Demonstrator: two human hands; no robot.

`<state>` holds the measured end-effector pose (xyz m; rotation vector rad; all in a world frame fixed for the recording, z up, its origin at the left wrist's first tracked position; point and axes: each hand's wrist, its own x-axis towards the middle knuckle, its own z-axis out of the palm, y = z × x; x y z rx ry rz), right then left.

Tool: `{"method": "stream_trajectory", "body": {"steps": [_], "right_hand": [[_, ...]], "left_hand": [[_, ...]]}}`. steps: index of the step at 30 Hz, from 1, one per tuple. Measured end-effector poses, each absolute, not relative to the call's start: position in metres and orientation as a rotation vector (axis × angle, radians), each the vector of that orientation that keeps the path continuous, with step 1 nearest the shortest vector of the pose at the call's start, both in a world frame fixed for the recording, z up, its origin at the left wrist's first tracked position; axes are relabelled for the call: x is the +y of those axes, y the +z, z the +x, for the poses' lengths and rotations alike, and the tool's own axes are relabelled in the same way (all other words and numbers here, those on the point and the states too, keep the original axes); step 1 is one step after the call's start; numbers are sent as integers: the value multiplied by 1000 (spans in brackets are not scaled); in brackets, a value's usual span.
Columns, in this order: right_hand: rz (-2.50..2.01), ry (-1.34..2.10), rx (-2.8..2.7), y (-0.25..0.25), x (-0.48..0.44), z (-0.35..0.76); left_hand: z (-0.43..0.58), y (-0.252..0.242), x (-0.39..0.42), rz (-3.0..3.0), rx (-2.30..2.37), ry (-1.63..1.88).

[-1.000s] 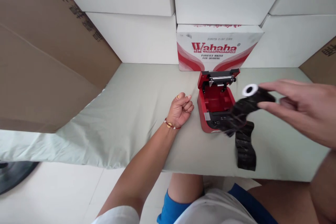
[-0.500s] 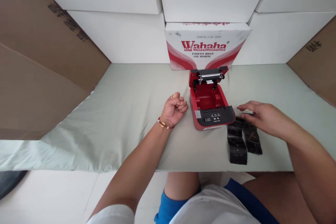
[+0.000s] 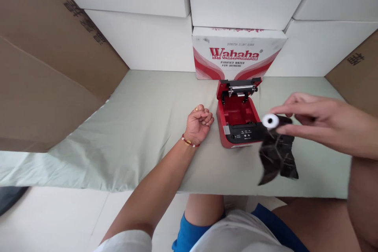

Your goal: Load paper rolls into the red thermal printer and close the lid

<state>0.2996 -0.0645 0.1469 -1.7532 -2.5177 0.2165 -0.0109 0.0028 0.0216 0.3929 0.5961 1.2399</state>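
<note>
A black roll (image 3: 270, 121), its white ring end turned outward, is held by the right hand (image 3: 319, 122), which is extended from three o'clock with the knuckles bent. The roll is pinched between the thumb below and the fingers above, and its far part is covered by them. At six o'clock from it a black strip (image 3: 270, 159) is hung, blurred; another black piece (image 3: 289, 167) is seen at five o'clock. At nine o'clock a red device (image 3: 236, 116) is placed with its lid raised; its front right corner is hidden by the roll, and whether they are touching cannot be told. Further at nine o'clock, the left hand (image 3: 199, 123) is rested on the green cloth (image 3: 141, 114), fingers curled into the palm. At eleven o'clock, behind the device, a Wahaha box (image 3: 238, 55) is stood against white boxes (image 3: 138, 39).
</note>
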Motion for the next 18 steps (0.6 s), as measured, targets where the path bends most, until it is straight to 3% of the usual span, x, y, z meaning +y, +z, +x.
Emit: {"method": "stream_trajectory", "body": {"steps": [10, 18], "right_hand": [[-1998, 141, -2507, 129, -8, 191], [-2035, 140, -2629, 120, 12, 172]], "left_hand": [[16, 26, -33, 918, 1099, 1626], [21, 29, -68, 2302, 707, 1770]]}}
